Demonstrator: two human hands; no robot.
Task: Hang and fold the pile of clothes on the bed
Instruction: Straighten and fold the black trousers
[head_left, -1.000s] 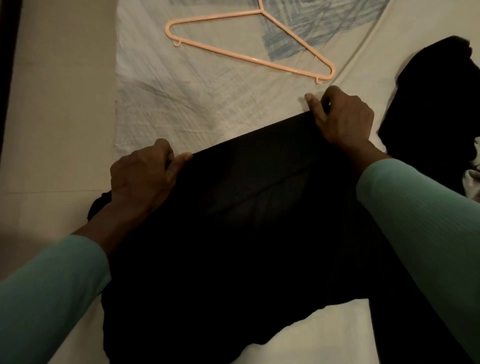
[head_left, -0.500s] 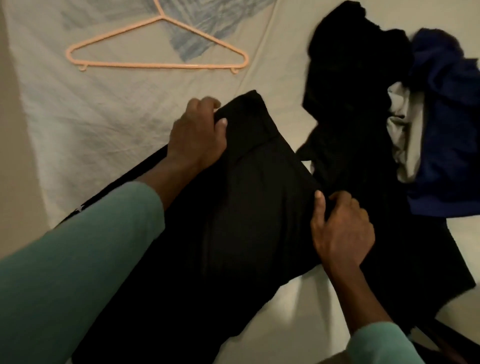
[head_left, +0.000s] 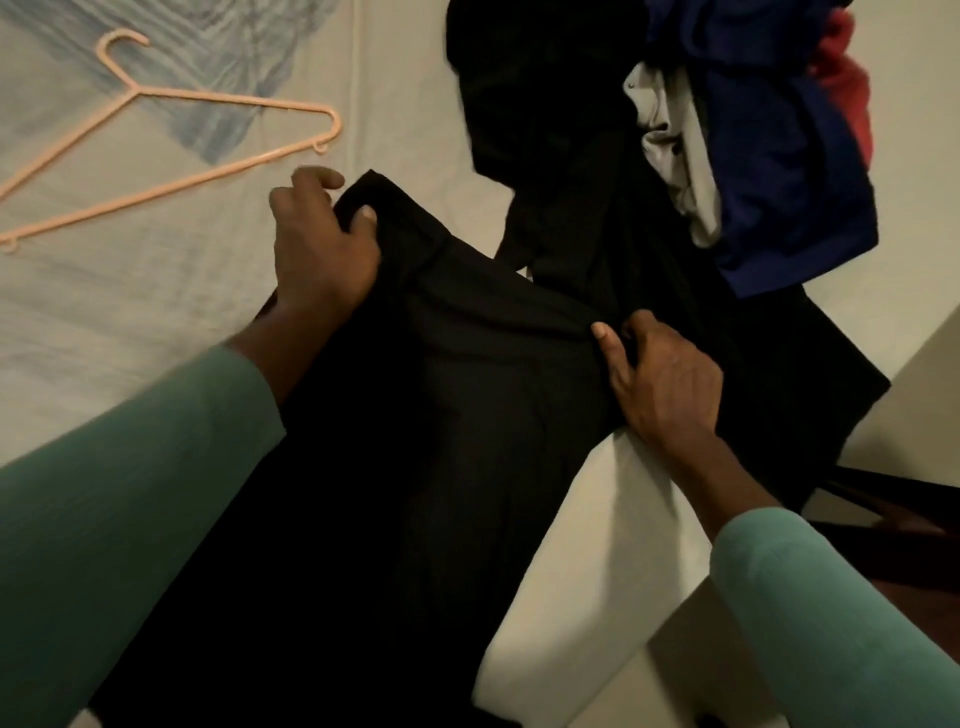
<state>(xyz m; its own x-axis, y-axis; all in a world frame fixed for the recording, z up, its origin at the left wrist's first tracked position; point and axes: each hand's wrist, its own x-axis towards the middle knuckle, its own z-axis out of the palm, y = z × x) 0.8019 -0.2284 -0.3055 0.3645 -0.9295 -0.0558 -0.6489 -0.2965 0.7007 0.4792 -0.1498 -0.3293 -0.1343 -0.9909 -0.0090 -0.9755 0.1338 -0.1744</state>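
A black garment (head_left: 415, 426) lies spread across the bed (head_left: 156, 291) in front of me. My left hand (head_left: 319, 244) grips its far corner, thumb on top of the cloth. My right hand (head_left: 660, 384) pinches the garment's right edge near a fold. A peach plastic hanger (head_left: 171, 145) lies flat on the sheet at the upper left, apart from both hands. The pile of clothes (head_left: 727, 156) sits at the upper right: black, grey-white, dark blue and red pieces bunched together.
The bed's near right corner (head_left: 597, 597) shows pale below my right arm. Beyond it a dark wooden piece (head_left: 893, 530) and floor appear at the right edge. A pale blue patterned patch (head_left: 218, 88) marks the sheet under the hanger.
The garment has swung round toward the pile. My left hand carried its corner to the right, and my right hand came down to the right edge.
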